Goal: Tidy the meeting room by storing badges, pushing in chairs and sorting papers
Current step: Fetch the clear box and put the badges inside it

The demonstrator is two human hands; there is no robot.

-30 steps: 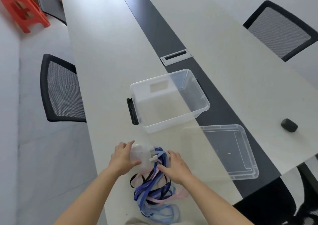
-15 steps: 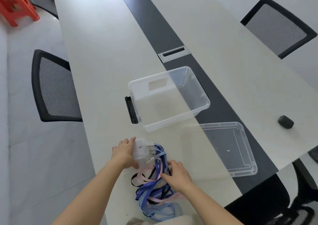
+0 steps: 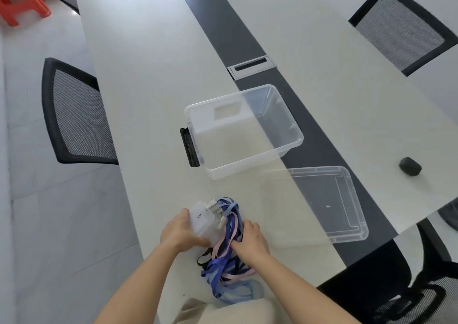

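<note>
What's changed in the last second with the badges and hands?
The left hand has tipped the badges up, showing a marked face; the right hand, earlier resting on the lanyards, now curls its fingers into them. The box and lid are unmoved; the box is still empty.

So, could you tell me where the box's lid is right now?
In the head view the lid lies flat on the table, right of centre, just this side of the clear box and right of the lanyards.
</note>
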